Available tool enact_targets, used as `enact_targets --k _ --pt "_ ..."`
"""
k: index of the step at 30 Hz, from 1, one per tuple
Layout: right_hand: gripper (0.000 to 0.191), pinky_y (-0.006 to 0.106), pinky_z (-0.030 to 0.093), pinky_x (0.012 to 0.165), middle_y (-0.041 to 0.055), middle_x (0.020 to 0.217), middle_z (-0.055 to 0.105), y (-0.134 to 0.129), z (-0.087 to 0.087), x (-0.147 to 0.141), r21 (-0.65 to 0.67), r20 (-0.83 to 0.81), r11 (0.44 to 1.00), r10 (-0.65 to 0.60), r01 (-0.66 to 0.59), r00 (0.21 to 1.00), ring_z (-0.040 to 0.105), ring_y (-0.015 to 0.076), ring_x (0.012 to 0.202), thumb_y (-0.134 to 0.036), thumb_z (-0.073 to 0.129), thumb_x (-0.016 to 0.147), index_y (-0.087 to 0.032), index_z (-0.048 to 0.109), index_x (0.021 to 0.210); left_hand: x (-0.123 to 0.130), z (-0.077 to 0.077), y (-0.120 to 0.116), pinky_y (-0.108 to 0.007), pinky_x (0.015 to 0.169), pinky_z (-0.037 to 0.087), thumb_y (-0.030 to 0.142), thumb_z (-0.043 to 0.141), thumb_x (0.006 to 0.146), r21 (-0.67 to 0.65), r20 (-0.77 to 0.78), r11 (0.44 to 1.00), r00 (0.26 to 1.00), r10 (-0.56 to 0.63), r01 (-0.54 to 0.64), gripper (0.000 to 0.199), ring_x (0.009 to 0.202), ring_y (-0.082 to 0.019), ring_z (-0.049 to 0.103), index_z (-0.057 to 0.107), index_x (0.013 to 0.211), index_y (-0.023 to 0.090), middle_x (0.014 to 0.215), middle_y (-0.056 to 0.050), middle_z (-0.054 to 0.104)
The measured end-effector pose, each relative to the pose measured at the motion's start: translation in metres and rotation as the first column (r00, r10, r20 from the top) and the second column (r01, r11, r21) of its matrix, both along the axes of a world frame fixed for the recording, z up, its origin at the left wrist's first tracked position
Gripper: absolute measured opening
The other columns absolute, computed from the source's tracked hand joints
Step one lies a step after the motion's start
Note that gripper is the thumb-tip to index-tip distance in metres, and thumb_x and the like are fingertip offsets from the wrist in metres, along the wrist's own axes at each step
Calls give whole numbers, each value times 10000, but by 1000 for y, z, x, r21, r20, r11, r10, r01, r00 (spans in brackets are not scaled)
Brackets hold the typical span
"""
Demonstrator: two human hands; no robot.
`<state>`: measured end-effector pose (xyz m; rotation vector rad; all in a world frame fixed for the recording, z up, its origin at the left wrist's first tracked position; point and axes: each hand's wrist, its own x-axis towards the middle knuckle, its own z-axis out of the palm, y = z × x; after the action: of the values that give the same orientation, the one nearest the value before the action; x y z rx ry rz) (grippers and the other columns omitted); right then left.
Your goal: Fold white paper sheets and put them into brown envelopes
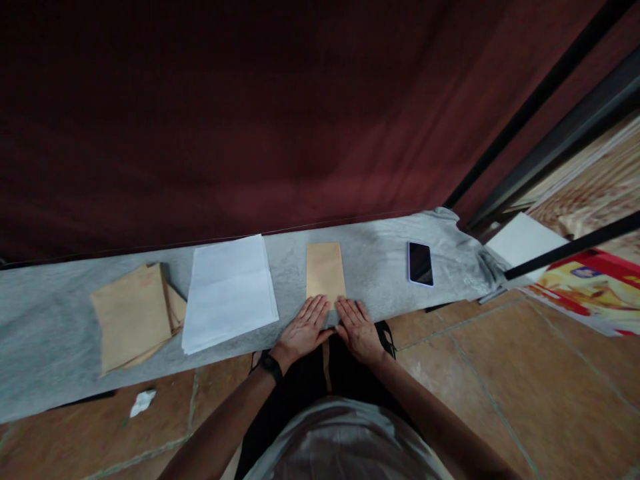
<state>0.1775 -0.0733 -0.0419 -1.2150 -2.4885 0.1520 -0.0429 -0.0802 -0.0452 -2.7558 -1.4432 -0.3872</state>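
Observation:
A single tan envelope (325,267) lies flat on the grey cloth-covered bench (373,267), its short side toward me. My left hand (305,327) rests with fingers outstretched on its near left corner. On the near right corner lie the fingers of my right hand (359,327), also flat. Both thumbs point inward and come close together at the bench's front edge. To the left is a stack of white paper sheets (230,293). Further left sits a loose pile of brown envelopes (135,317), spread at uneven angles.
A smartphone (420,264) lies on the bench to the right. Dark red fabric (300,133) hangs behind the bench. Black metal bars (540,107) and a colourful printed box (595,287) stand at the right. A crumpled white scrap (143,403) is on the tiled floor (500,380).

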Motion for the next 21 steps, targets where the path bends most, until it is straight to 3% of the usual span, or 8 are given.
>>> enact_targets --k 5,10,15,21 --pt "516 519 289 1231 118 1540 480 8 7 17 -27 -12 998 -63 63 998 431 262 1442 -304 406 1049 -167 392 1546 -1 -3 1 -471 1234 297 435 504 990 30 50 1000 999 -11 9 645 1504 -289 314 380 1515 83 1587 -199 388" --pt "519 489 292 1230 133 1553 458 22 8 -11 -66 -49 997 -34 31 998 405 251 1458 -346 370 1061 -122 415 1527 -3 -5 2 -502 1210 335 444 561 948 14 17 999 999 -35 34 664 1494 -330 327 437 1484 72 1578 -221 391" --pt "500 472 278 1229 95 1576 428 48 7 -32 -93 -21 995 38 -40 999 390 246 1468 -391 351 1070 -168 464 1503 -2 -3 2 -510 1201 350 426 577 940 15 32 1000 999 -27 27 569 1478 -337 360 546 1399 92 1554 -224 429" --pt "531 475 243 1233 86 1610 360 92 3 -24 -86 43 996 -22 26 999 368 247 1478 -382 302 1074 -159 384 1548 -1 0 3 -519 1195 354 388 594 937 48 51 998 998 -32 29 628 1493 -331 331 445 1502 159 1585 -187 399"
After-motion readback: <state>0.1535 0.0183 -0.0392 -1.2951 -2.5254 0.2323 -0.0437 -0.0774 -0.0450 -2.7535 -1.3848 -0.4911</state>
